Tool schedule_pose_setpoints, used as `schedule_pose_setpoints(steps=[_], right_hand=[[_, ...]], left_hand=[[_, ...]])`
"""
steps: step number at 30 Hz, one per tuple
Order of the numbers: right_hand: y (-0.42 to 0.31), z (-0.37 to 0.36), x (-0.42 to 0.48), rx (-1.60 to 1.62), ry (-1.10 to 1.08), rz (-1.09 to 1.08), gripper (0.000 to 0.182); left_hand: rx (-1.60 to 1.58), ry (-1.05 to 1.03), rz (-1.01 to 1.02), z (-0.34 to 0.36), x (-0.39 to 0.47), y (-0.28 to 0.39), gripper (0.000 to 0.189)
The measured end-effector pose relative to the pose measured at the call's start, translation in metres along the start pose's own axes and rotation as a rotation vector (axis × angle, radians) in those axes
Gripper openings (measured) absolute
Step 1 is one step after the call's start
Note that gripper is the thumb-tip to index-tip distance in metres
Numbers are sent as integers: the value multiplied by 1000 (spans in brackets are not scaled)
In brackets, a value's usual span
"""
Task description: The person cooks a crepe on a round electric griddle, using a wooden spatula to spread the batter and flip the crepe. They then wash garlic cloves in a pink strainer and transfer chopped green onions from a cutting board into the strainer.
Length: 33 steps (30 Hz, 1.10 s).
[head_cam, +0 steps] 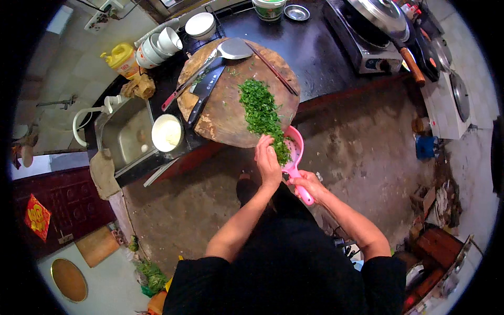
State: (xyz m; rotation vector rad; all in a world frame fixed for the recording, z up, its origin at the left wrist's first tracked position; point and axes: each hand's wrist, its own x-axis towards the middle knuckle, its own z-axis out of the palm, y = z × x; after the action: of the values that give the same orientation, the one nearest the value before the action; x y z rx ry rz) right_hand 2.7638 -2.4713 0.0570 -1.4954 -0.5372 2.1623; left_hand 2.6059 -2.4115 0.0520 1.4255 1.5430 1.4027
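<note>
Chopped green herbs [260,104] lie in a long heap on the round wooden chopping board [228,122] and reach over its near edge into a pink plastic ladle [301,143]. My right hand [311,186] grips the ladle's handle, with the bowl held against the board's rim. Flat against the near end of the heap rests my left hand [269,159], its fingers extended and touching the herbs. A kitchen knife [206,92], a metal spatula [235,49] and a pair of dark chopsticks [271,69] lie on the board around the heap.
Left of the board are a white bowl [167,133] with pale contents and a steel sink [132,130]. Stacked bowls [149,53] and a yellow jug [121,59] stand behind. A stove [364,55] holding a lidded pan [378,17] is at the upper right, its wooden handle jutting out.
</note>
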Motion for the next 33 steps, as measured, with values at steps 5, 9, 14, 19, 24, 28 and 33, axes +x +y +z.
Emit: schedule_pose_setpoints(steps=[5, 9, 14, 19, 24, 28, 33], right_hand=[[-3, -2, -5, -1, -3, 23, 28], [-1, -3, -5, 16, -12, 13, 28], [3, -2, -4, 32, -27, 40, 30], [3, 1, -6, 50, -4, 6, 30], [0, 4, -8, 22, -10, 13, 25], [-1, 5, -9, 3, 6, 24, 25], [2, -1, -7, -4, -4, 13, 25]], left_hand=[[-57, -288, 195, -23, 33, 8, 18], [165, -192, 463, -24, 130, 0, 14], [470, -247, 417, -24, 202, -55, 33], [373, -296, 308, -25, 177, -64, 37], [278, -142, 208, -21, 127, -46, 31], [244, -31, 118, -15, 91, -34, 28], [151, 14, 44, -7, 45, -14, 26]])
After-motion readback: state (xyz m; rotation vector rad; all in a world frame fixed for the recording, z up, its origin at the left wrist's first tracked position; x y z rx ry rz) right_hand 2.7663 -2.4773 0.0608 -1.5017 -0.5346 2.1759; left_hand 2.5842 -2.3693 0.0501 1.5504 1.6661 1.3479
